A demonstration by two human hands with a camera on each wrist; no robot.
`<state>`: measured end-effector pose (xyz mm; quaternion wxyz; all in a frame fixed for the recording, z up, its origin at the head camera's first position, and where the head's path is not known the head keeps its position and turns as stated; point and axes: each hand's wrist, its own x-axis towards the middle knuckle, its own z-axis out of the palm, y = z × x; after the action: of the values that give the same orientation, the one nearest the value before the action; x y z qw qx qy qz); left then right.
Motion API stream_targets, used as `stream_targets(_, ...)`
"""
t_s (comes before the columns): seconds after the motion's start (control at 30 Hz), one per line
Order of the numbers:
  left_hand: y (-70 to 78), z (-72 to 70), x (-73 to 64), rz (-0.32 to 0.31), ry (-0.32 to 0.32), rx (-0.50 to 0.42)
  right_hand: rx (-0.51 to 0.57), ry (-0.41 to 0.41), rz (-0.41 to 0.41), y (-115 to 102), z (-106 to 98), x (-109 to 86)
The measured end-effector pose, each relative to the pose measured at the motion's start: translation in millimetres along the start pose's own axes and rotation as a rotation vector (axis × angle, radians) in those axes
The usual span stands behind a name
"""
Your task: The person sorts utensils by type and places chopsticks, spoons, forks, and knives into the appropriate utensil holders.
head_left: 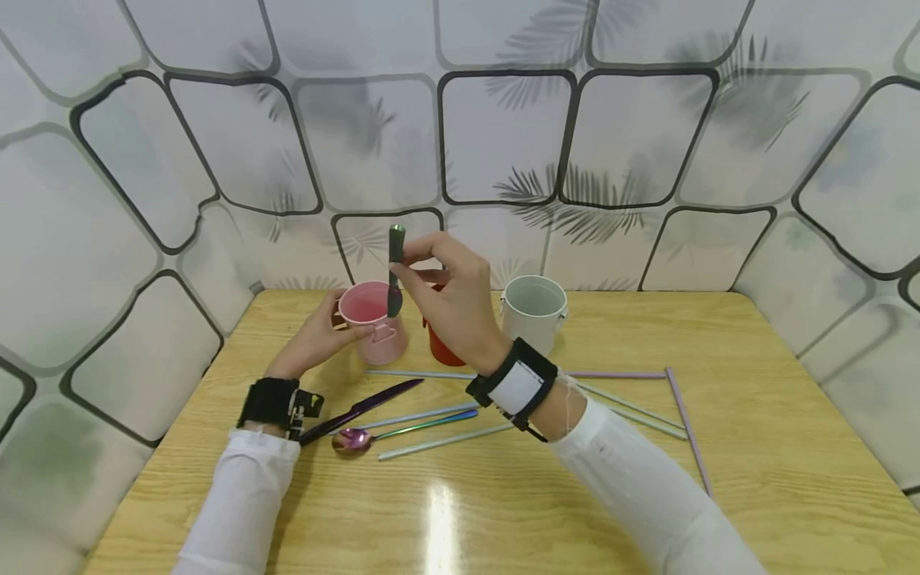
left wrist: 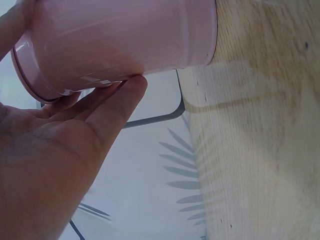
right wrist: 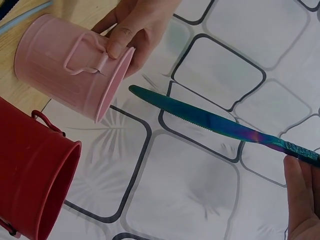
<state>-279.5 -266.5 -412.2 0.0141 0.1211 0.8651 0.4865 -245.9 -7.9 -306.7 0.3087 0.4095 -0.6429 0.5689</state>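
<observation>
My right hand (head_left: 460,303) pinches a table knife (right wrist: 205,119) by its patterned handle, blade pointing down in the head view. The blade has a blue-green and purple sheen and a serrated edge. Its tip overlaps the rim of a small pink bucket (head_left: 383,347) in the head view, while the right wrist view has the tip apart from the bucket's mouth. My left hand (head_left: 314,342) holds that bucket at its side and rim, thumb near the wire-like handle. The bucket stands upright on the wooden table (head_left: 345,519).
Right of the pink bucket stands a red bucket (head_left: 447,350), partly behind my right hand, then a white bucket (head_left: 528,331). A dark purple knife (head_left: 366,406), a rainbow spoon (head_left: 350,442) and several thin sticks, one a purple stick (head_left: 688,431), lie nearer. A patterned backdrop (head_left: 503,136) borders the table.
</observation>
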Motion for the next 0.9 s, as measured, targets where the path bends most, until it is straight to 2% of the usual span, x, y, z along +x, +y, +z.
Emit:
stream_targets(0.47,5.4,-1.0,-2.5,0.007,0.002,-0.029,-0.026,0.027,0.045,17,18,-2.9)
stream_targets(0.9,3.3,0.6,-0.2,-0.012,0.004,-0.01,-0.018,-0.025,0.132,39,30,-17.0)
